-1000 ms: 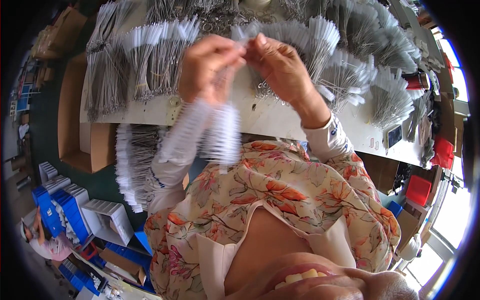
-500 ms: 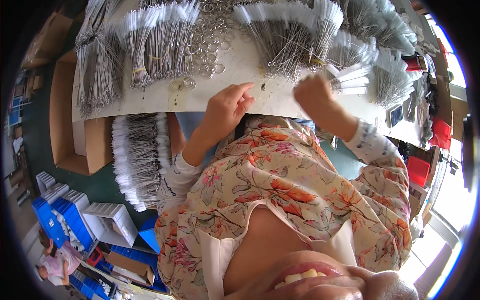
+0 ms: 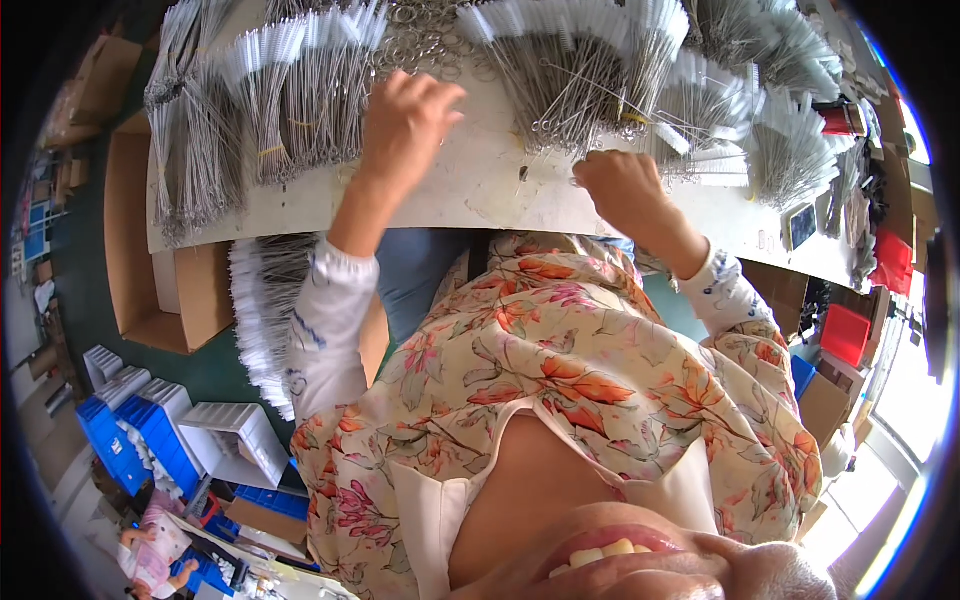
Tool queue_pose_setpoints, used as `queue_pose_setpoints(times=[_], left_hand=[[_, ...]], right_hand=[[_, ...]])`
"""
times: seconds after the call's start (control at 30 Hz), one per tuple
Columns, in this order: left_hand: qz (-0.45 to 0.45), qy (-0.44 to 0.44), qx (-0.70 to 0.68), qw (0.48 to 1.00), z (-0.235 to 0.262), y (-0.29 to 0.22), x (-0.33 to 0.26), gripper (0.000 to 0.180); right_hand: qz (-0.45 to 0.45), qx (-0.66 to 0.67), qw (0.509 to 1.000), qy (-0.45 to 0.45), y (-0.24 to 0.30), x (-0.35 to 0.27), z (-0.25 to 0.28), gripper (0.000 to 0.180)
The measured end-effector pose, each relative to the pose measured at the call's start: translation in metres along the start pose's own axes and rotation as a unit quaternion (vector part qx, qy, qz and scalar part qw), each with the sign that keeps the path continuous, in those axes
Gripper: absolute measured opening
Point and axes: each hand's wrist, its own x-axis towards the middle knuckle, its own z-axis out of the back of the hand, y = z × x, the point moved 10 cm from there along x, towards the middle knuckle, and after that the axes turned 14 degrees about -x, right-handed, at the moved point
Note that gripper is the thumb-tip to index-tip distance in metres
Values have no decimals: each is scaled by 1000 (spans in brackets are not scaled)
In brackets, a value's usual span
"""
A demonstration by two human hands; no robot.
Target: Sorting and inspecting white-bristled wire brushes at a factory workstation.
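My left hand (image 3: 410, 125) is over the table beside a pile of metal split rings (image 3: 425, 40), back of the hand up. Its fingers are bent and a gap shows between them and the thumb; nothing shows in it. My right hand (image 3: 628, 185) is closed over the table's near part, its fingertips pinched together with a small glint at them; what they hold is too small to make out. Just beyond it lies a bundle of wire-handled brushes (image 3: 585, 95) with white bristles, loop ends toward me. More such brushes (image 3: 300, 100) lie left of the rings.
The white table (image 3: 490, 190) ends just before my body. Further brushes (image 3: 790, 160) and a phone (image 3: 801, 226) lie at the right. Left of the table stands an open cardboard box (image 3: 200, 290); brushes (image 3: 262, 310) are stacked below the edge. Blue bins (image 3: 110, 445) and another person (image 3: 155, 545) are lower left.
My left hand has moved away from me and to the left, toward the rings. My right hand has shifted slightly left and stays closed.
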Motion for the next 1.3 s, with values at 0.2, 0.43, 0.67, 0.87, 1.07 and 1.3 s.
queue_pose_setpoints(times=[0.2, 0.43, 0.67, 0.87, 1.07, 1.3], left_hand=[[73, 15, -63, 995, -10, 24, -2, 11], [248, -143, -836, 467, -15, -20, -26, 20], [249, -182, -785, 536, -3, -27, -35, 13], [133, -171, -493, 842, 55, -45, -22, 9], [199, -148, -711, 658, 41, -43, -28, 14], [232, -60, -640, 730, 46, -48, -27, 15]], right_hand=[[-27, 283, 958, -32, 14, 3, 28, 10], [-4, 509, 845, -165, 33, 20, 96, 12], [92, 416, 859, -284, 58, 14, 117, 8], [140, 370, 870, -295, 70, 6, 126, 6], [177, 295, 856, -386, 75, -7, 134, 9], [244, 60, 857, -449, 99, -23, 135, 16]])
